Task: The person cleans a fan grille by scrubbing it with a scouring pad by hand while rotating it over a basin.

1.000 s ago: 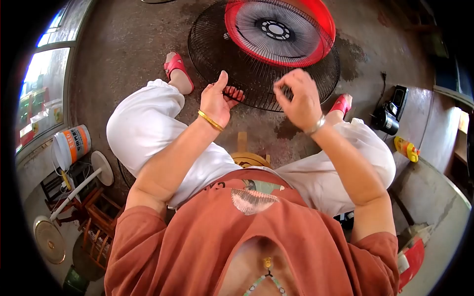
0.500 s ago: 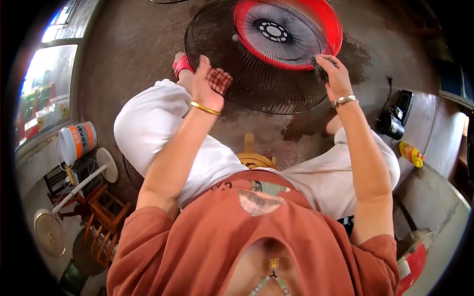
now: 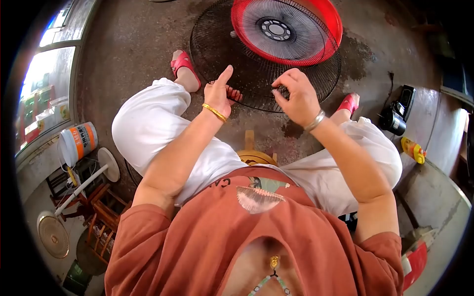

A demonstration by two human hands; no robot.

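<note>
A round black wire fan grille point(image 3: 217, 47) is tilted up in front of me. My left hand point(image 3: 219, 93) holds its near left rim, the thumb raised and the fingers curled behind the wires. At the near edge of the grille, my right hand point(image 3: 298, 96) is closed in a pinch. A dark scouring pad point(image 3: 283, 92) shows between its thumb and fingers, mostly hidden by the hand. Beyond the grille stands a red basin point(image 3: 335, 24), seen partly through the wires. A pale ring of wires with a dark hub point(image 3: 275, 29) shows over the basin.
Wet patches point(image 3: 358, 56) darken the concrete floor. A black appliance point(image 3: 395, 118) and a yellow bottle point(image 3: 414, 150) are on the right. At the left are a white bucket point(image 3: 79, 143), a white stand point(image 3: 81, 187) and wooden chairs point(image 3: 103, 222). A wooden stool point(image 3: 256, 157) is beneath me.
My right hand has moved left and nearer, from the grille's right side to its near edge. My left hand has shifted slightly right and nearer along with the grille.
</note>
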